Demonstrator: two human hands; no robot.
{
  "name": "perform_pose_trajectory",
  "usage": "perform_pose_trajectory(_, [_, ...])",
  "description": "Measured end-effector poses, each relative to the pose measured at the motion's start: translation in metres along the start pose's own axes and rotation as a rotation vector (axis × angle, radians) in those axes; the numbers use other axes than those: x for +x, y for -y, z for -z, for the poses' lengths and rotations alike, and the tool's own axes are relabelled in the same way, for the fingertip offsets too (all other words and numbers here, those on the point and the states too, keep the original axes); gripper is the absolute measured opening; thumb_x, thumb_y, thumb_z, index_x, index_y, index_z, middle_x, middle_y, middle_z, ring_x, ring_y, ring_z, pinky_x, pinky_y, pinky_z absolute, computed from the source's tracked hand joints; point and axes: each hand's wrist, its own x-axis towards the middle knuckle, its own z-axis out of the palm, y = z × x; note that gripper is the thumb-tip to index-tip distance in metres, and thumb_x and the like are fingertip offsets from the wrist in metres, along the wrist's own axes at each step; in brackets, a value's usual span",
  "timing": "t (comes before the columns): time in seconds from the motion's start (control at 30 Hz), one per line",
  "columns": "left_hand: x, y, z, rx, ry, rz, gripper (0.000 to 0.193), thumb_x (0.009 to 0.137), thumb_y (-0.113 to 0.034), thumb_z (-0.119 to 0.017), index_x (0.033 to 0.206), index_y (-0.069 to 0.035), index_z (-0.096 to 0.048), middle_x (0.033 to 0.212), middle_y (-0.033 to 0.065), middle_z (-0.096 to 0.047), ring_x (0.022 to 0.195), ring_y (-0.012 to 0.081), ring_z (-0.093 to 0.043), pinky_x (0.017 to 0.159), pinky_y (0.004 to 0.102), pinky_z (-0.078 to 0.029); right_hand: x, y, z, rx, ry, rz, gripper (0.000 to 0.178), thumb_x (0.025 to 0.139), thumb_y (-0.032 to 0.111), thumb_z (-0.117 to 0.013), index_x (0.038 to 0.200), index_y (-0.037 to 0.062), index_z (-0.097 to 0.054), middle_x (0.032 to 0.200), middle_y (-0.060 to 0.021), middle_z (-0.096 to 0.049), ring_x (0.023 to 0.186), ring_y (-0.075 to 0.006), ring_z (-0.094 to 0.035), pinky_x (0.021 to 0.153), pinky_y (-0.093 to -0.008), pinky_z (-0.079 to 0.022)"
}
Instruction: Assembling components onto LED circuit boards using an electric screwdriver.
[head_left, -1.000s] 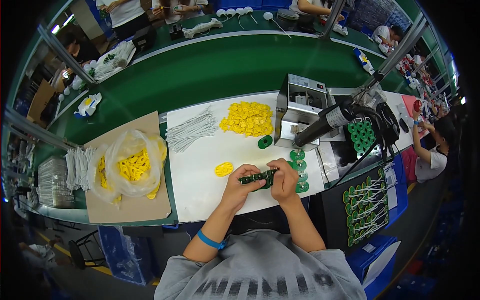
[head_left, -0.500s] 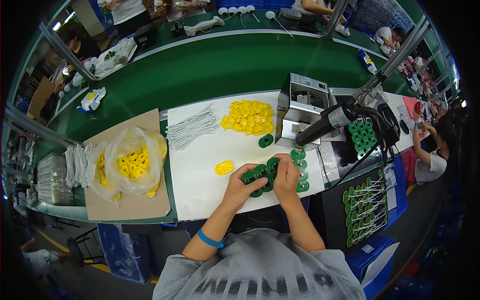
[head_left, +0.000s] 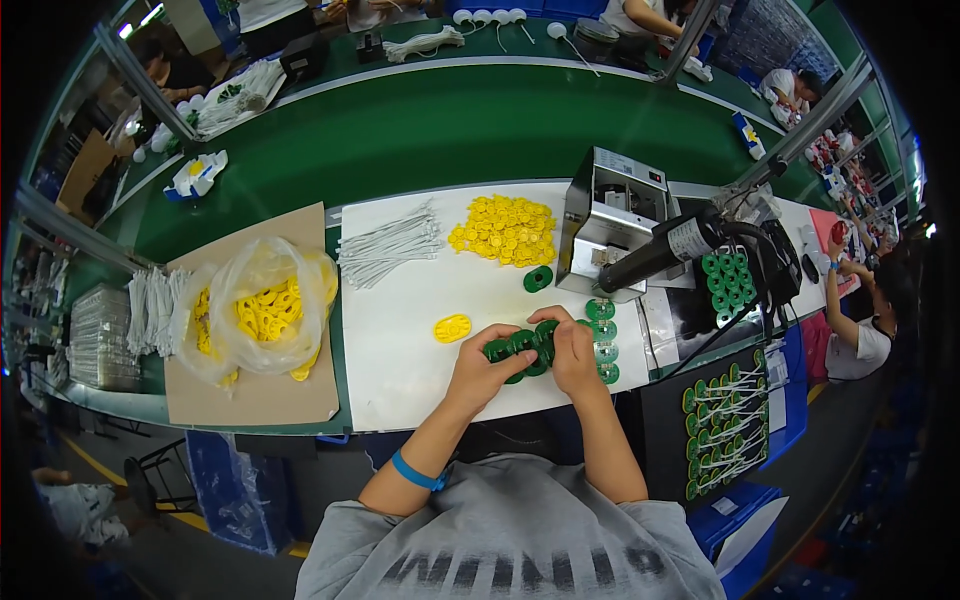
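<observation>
Both hands grip a panel of several joined round green circuit boards (head_left: pixel 523 343) above the white work surface. My left hand (head_left: pixel 478 374) wraps the panel's left end, thumb across its face. At the right end, the fingers and thumb of my right hand (head_left: pixel 574 356) pinch the panel, covering part of it. One loose green board (head_left: pixel 538 278) lies beyond the hands, and a yellow oval plastic part (head_left: pixel 452 328) rests to their left. Beside my right hand stands a column of joined green boards (head_left: pixel 602 330).
A metal machine (head_left: pixel 615 220) with a dark cylinder (head_left: pixel 660 255) stands at back right. Behind the hands are a yellow parts pile (head_left: pixel 505 230) and white wires (head_left: pixel 390 245). A plastic bag of yellow parts (head_left: pixel 270 310) sits left. Boards with wires (head_left: pixel 725 425) lie right; co-workers sit farther off.
The whole view has shifted slightly. Both hands keep hold of the circuit board panel in nearly the same place, with only small finger movement at its right end.
</observation>
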Motion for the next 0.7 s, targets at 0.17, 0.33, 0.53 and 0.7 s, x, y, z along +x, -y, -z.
perform_pose_trajectory(0.17, [-0.002,-0.001,-0.001,0.183,-0.057,-0.046,0.026,0.084,0.0,-0.075,0.108,0.002,-0.066,0.089,0.0024,-0.069,0.076,0.0065,-0.062,0.067,0.0201,-0.05,0.004,0.008,0.001,0.161,0.074,-0.189,0.058,0.108,0.044,-0.026,0.092,0.0013,-0.062,0.065,-0.0068,-0.056,0.057,-0.0147,-0.051,0.056,-0.0321,-0.042])
perform_pose_trajectory(0.33, [-0.001,0.0,0.0,0.281,-0.018,-0.044,0.026,0.084,-0.003,-0.075,0.108,0.002,-0.067,0.088,0.002,-0.069,0.074,0.0052,-0.06,0.066,0.0196,-0.048,0.001,0.007,-0.014,-0.134,-0.157,-0.156,0.049,0.106,0.029,-0.035,0.075,-0.002,-0.057,0.057,-0.0107,-0.052,0.053,-0.0196,-0.051,0.054,-0.0349,-0.04])
perform_pose_trajectory(0.53, [-0.003,0.002,0.0,0.38,0.074,-0.113,0.026,0.082,-0.004,-0.077,0.106,0.001,-0.069,0.089,0.0029,-0.071,0.078,0.0064,-0.061,0.071,0.0217,-0.05,-0.009,-0.005,-0.015,-0.071,-0.288,-0.16,0.054,0.106,0.028,-0.036,0.065,-0.0021,-0.052,0.053,-0.0094,-0.049,0.05,-0.0194,-0.047,0.052,-0.036,-0.035])
perform_pose_trajectory(0.7, [-0.005,-0.008,0.0,0.365,0.112,-0.048,0.024,0.082,-0.003,-0.076,0.105,0.002,-0.07,0.09,0.0035,-0.071,0.079,0.0074,-0.062,0.073,0.0231,-0.051,-0.004,-0.018,-0.003,0.285,-0.091,-0.414,0.063,0.107,0.04,-0.034,0.061,0.0005,-0.051,0.053,-0.0034,-0.047,0.051,-0.0153,-0.044,0.054,-0.031,-0.034])
